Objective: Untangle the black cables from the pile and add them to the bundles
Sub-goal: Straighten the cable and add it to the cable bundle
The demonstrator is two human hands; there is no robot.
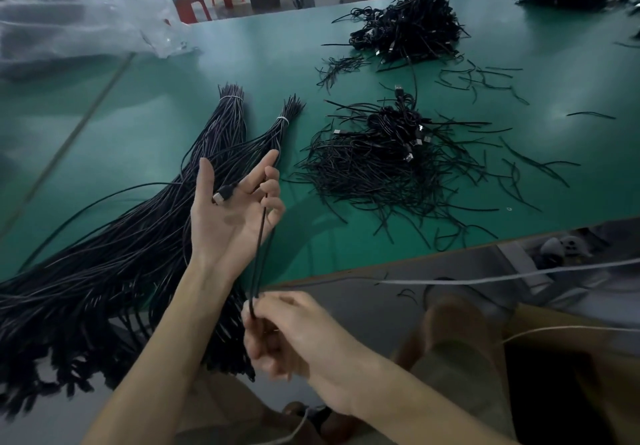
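currently: black cable [259,247] is running near-to-far between both hands; left hand [228,216] is hooking its plug end in curled fingers [268,184], right hand [287,333] is pinching the near end; bundles [138,236] are lying just left.

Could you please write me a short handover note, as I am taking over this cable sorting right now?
Left hand: raised palm up, fingers curled round one thin black cable with a metal plug.
Right hand: pinches the same cable lower down.
Done: two tied bundles of long black cables lie on the green table, left.
Left: add this cable; the tangled black pile and a farther heap are unsorted.
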